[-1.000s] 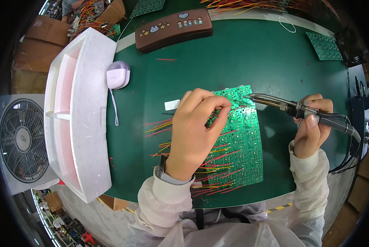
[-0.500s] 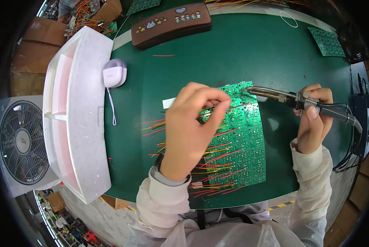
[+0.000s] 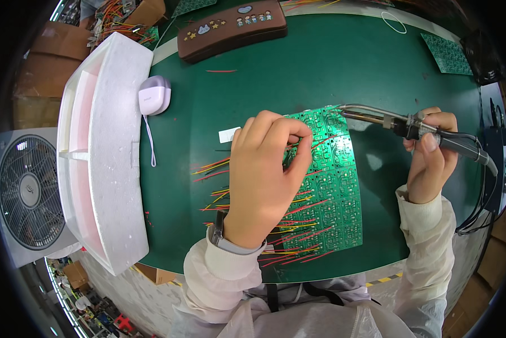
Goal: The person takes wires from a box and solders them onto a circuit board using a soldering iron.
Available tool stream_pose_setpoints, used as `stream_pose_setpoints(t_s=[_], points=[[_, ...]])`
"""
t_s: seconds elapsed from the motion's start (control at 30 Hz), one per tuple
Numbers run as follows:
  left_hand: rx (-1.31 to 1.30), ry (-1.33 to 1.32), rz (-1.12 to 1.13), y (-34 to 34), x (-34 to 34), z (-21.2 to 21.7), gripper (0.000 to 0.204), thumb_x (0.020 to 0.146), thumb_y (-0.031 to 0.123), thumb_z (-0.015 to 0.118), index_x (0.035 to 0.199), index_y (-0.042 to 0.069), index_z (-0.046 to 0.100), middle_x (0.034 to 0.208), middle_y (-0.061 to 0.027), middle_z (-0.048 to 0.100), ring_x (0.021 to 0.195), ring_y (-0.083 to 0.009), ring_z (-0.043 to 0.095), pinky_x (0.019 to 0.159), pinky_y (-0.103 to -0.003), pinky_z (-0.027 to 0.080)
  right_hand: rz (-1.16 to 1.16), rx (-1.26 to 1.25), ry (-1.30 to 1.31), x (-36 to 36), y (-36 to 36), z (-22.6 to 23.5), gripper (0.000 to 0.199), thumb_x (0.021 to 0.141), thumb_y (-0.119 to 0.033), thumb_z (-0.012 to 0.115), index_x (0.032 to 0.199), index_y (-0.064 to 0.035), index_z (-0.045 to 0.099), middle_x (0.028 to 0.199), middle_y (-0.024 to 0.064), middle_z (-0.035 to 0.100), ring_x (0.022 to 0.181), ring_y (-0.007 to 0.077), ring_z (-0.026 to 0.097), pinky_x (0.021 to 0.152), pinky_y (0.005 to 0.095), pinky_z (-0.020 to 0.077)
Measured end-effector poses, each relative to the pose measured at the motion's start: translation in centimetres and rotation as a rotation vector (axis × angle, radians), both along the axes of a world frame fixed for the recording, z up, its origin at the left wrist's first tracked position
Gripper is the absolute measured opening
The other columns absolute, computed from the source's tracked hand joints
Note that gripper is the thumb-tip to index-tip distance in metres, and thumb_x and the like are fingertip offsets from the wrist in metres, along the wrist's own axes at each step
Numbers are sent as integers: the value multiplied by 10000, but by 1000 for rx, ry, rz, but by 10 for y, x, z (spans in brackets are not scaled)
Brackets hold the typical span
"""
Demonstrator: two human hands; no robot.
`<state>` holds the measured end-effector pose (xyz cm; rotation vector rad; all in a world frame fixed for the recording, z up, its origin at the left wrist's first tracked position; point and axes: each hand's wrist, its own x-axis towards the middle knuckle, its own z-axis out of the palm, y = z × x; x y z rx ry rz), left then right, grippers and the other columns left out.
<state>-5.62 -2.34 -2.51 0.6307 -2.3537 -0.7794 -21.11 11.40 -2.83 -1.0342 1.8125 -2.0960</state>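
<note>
A green sheet of joined circuit boards (image 3: 343, 194) lies on the table, with several red and yellow wires (image 3: 306, 228) along its left part. My left hand (image 3: 270, 163) hovers over the upper left of the sheet, thumb and forefinger pinched on a thin red wire (image 3: 325, 141) that points right across the boards. In my right hand (image 3: 430, 160) is a soldering iron (image 3: 402, 125) with a thin metal feed tube along it. Its tip reaches the top edge of the sheet, to the right of my left fingertips. My left palm hides part of the boards and wires.
A white foam box (image 3: 115, 158) with compartments stands at the left, beside a lilac earphone case (image 3: 155, 96) with a strap. At the back lie a brown pencil case (image 3: 233, 34) and another green board sheet (image 3: 447, 53). A fan (image 3: 30, 191) stands far left.
The whole view has shifted slightly. Both hands keep their grips, and the soldering iron's tip is now closer to the sheet's top edge.
</note>
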Motion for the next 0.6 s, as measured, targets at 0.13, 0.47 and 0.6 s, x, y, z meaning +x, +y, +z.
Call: stream_pose_setpoints(t_s=[0.13, 0.47, 0.6], points=[[15, 0, -1, 0, -1, 0, 125, 657, -15, 605, 742, 39, 531, 712, -34, 500, 607, -139, 441, 563, -247, 380, 60, 25, 38, 3, 1, 1, 292, 710, -228, 543, 850, 1, 429, 747, 95, 442, 576, 105, 411, 513, 206, 356], [21, 15, -17, -3, 0, -3, 139, 649, -25, 609, 740, 41, 528, 711, -30, 499, 602, -132, 439, 558, -239, 376, 138, 17, 34, 2, 3, 1, 296, 681, -223, 556, 824, 6, 436, 723, 96, 454, 575, 108, 405, 517, 214, 349], [32, 25, -18, -3, -1, -4, 143, 645, -29, 607, 738, 45, 529, 709, -28, 498, 605, -130, 445, 557, -238, 373, 144, 17, 19, 3, 2, 1, 298, 684, -227, 557, 822, 6, 434, 717, 96, 452, 568, 107, 409, 514, 213, 354]])
